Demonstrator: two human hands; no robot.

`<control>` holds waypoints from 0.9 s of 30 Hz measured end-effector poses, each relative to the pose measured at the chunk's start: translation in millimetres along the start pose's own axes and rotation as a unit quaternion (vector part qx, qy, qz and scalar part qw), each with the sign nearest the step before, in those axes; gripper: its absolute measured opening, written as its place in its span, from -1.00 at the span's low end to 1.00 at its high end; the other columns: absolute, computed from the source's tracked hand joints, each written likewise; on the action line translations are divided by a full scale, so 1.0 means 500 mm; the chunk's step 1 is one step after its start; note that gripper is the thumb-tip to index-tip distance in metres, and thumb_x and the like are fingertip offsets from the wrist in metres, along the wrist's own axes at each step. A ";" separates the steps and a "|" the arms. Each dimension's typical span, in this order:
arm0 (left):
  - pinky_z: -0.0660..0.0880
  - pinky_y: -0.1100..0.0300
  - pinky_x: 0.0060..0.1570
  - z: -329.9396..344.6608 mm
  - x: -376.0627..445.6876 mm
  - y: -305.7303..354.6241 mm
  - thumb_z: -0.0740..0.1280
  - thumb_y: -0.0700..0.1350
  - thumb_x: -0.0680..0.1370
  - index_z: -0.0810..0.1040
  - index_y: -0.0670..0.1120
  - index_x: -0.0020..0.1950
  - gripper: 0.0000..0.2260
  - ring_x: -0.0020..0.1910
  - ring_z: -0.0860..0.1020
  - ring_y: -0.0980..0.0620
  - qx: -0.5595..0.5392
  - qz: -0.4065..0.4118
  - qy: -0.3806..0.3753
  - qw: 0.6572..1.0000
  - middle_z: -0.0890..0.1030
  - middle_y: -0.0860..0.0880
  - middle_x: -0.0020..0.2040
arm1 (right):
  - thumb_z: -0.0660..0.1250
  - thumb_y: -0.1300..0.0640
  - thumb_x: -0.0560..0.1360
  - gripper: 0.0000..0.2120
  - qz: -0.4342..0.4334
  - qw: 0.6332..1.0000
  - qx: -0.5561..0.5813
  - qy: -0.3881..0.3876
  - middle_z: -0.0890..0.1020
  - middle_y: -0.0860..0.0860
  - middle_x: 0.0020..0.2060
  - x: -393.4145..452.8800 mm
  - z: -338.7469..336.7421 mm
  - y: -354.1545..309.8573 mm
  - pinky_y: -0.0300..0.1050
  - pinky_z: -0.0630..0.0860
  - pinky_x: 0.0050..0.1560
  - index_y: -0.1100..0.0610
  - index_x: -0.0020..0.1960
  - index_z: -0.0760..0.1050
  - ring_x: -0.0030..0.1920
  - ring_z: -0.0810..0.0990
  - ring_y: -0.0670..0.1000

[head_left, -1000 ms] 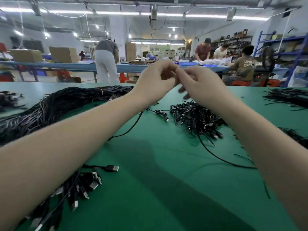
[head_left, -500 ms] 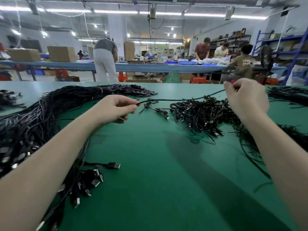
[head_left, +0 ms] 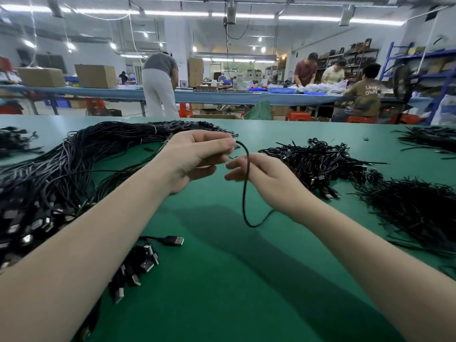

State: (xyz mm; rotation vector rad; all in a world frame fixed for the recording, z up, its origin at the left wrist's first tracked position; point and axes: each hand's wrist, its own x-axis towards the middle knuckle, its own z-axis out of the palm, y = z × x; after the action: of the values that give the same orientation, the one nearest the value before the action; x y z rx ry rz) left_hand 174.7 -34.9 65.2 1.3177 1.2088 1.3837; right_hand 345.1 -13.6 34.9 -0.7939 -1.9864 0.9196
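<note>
Coiling of thin black round cable, hanging as one loop above middle of green-topped table. Left hand pinching cable near its end; right hand curled round strand, just above table. Likely best: steady tension, equal loops, no twist.

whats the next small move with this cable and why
Probably lift the right hand toward the left hand, folding the slack into its pinch. The left hand pinches the cable at its top; from there it runs down across the right hand and sags in a loose loop below.
</note>
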 end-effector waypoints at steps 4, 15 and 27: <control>0.53 0.34 -0.37 -0.007 0.000 -0.002 0.55 0.00 0.17 0.69 -0.02 -0.22 -0.77 -0.34 0.63 0.17 0.019 0.000 0.018 1.000 0.69 0.02 -0.26 | 0.09 -0.05 0.63 -0.63 0.170 0.941 0.291 0.015 0.52 0.04 -0.51 0.001 -0.004 -0.013 -0.08 0.59 -0.36 0.12 -0.11 0.56 -0.51 0.51 0.03; 0.56 0.35 -0.31 0.030 -0.006 -0.026 0.44 0.00 0.40 0.59 -0.08 -0.05 -0.79 -0.31 0.63 0.18 -0.194 -0.062 -0.020 0.979 0.69 0.02 -0.23 | 0.13 0.02 0.64 -0.76 0.136 0.930 0.339 -0.028 0.52 -0.02 -0.43 -0.013 -0.003 -0.024 -0.21 0.47 -0.48 0.12 -0.13 0.38 -0.51 0.50 -0.02; 0.57 0.30 -0.31 0.035 -0.009 0.020 0.10 0.05 0.66 0.63 -0.04 -0.17 -0.62 -0.29 0.66 0.10 -0.194 -0.030 -0.015 0.980 0.67 0.03 -0.30 | 0.14 -0.08 0.62 -0.69 0.168 0.943 0.224 -0.178 0.28 -0.06 -0.47 -0.027 0.017 0.010 -0.27 0.15 -0.48 0.03 -0.18 0.51 -0.52 0.22 -0.08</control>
State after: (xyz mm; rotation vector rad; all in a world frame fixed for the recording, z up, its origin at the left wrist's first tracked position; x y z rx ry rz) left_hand 193.1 -39.5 73.9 1.0164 0.8920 1.4618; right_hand 345.8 -24.1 22.0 -0.7486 -1.8461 1.7490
